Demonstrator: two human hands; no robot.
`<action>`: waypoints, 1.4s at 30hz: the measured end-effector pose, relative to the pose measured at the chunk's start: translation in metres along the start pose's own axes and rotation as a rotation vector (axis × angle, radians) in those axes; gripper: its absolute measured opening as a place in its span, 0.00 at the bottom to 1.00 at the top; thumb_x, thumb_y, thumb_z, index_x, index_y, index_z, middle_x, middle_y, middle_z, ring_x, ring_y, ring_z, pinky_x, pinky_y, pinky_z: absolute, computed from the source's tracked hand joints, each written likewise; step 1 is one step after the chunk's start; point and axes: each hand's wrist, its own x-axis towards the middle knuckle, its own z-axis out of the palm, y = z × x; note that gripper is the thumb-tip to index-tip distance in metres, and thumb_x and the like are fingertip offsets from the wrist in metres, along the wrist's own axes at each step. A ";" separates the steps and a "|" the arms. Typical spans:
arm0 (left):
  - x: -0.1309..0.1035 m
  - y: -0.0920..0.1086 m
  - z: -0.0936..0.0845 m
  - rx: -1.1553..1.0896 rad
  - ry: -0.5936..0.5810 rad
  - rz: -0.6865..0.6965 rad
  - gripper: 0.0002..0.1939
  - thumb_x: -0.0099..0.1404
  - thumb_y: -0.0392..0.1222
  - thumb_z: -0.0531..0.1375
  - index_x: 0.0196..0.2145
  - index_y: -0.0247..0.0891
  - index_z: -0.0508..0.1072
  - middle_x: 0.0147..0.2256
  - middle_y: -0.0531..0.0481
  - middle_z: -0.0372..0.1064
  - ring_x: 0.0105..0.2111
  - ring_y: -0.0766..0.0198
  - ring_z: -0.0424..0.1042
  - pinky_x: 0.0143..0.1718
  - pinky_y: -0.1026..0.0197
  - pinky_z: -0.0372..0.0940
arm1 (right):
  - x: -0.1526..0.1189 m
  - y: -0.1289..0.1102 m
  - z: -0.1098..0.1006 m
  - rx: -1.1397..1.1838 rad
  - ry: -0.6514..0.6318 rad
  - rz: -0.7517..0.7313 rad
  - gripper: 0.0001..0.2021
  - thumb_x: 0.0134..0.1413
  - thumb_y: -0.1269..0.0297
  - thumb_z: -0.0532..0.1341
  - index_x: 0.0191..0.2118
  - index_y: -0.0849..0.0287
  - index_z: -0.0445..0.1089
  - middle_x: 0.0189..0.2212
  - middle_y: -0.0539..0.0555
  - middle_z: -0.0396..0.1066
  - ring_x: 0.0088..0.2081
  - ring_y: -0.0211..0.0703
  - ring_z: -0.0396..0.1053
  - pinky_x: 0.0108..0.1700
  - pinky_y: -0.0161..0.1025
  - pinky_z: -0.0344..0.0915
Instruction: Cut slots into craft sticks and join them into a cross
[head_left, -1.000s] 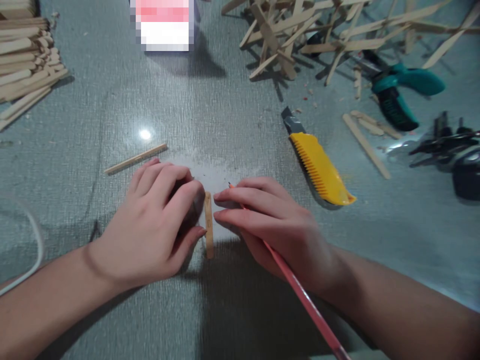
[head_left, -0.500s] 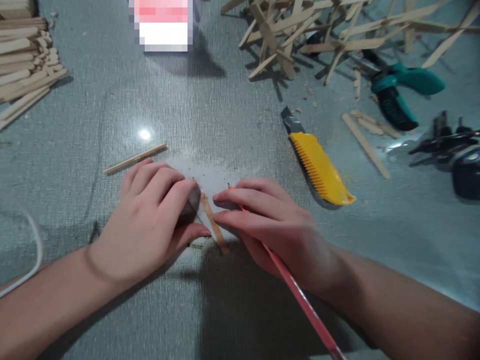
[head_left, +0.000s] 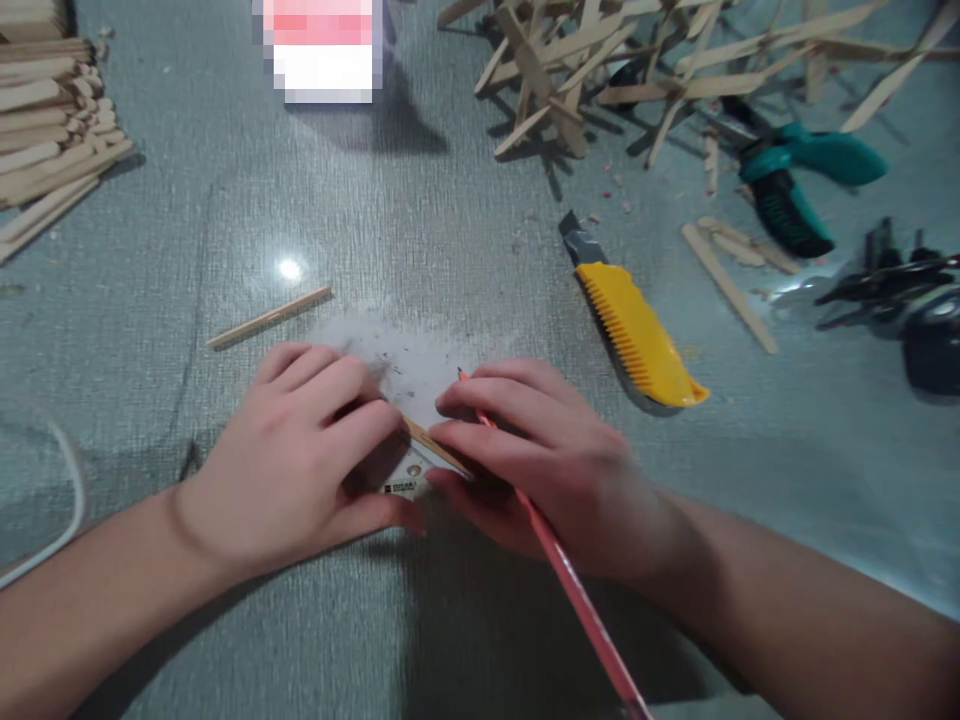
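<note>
A short wooden craft stick (head_left: 431,443) lies slantwise between my hands, its ends hidden by fingers. My left hand (head_left: 315,450) has curled fingers, with the index fingertip at the stick's left end and the thumb lower down, apart from it. In my right hand (head_left: 544,465) a red pencil (head_left: 574,585) rests slanting between the fingers, its tip pointing away from me. The fingers of that hand also touch the stick's right end. Below the stick shows part of a white printed piece (head_left: 405,488); the rest is under my left hand.
A thin stick (head_left: 270,318) lies beyond my left hand. To the right are a yellow utility knife (head_left: 637,335), loose craft sticks (head_left: 731,290) and teal-handled pliers (head_left: 787,190). Joined sticks (head_left: 570,60) stand at the back; a stick pile (head_left: 52,130) is far left. Whitish dust (head_left: 420,365) lies ahead.
The craft stick has turned to a flatter slant. My left hand has shifted slightly towards me, uncovering the dusty patch and some print. My right thumb now shows below the stick.
</note>
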 end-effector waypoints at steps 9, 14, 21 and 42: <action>-0.002 0.004 0.001 0.184 0.029 0.086 0.27 0.79 0.64 0.53 0.32 0.42 0.75 0.31 0.46 0.69 0.32 0.52 0.66 0.38 0.46 0.62 | 0.002 0.001 0.002 -0.102 0.076 0.064 0.07 0.67 0.75 0.62 0.38 0.60 0.77 0.42 0.59 0.80 0.45 0.52 0.75 0.48 0.51 0.72; -0.006 0.016 0.000 0.258 0.018 0.056 0.27 0.80 0.61 0.52 0.30 0.43 0.74 0.28 0.47 0.67 0.30 0.52 0.66 0.36 0.45 0.64 | 0.003 0.002 0.001 -0.049 0.047 0.026 0.08 0.68 0.75 0.62 0.38 0.60 0.77 0.41 0.58 0.81 0.43 0.50 0.74 0.47 0.50 0.73; -0.003 0.010 0.001 -0.015 0.035 0.056 0.14 0.76 0.51 0.62 0.37 0.39 0.78 0.36 0.48 0.78 0.32 0.56 0.73 0.36 0.48 0.68 | 0.001 0.004 -0.001 0.001 0.012 0.023 0.04 0.69 0.71 0.64 0.44 0.57 0.76 0.43 0.57 0.81 0.46 0.50 0.74 0.50 0.51 0.72; -0.010 0.020 0.005 0.082 0.044 0.067 0.14 0.79 0.45 0.60 0.38 0.34 0.79 0.33 0.47 0.79 0.25 0.60 0.74 0.23 0.54 0.66 | 0.004 0.002 -0.005 0.149 0.082 0.095 0.09 0.65 0.77 0.61 0.41 0.54 0.73 0.38 0.54 0.79 0.42 0.46 0.76 0.48 0.47 0.74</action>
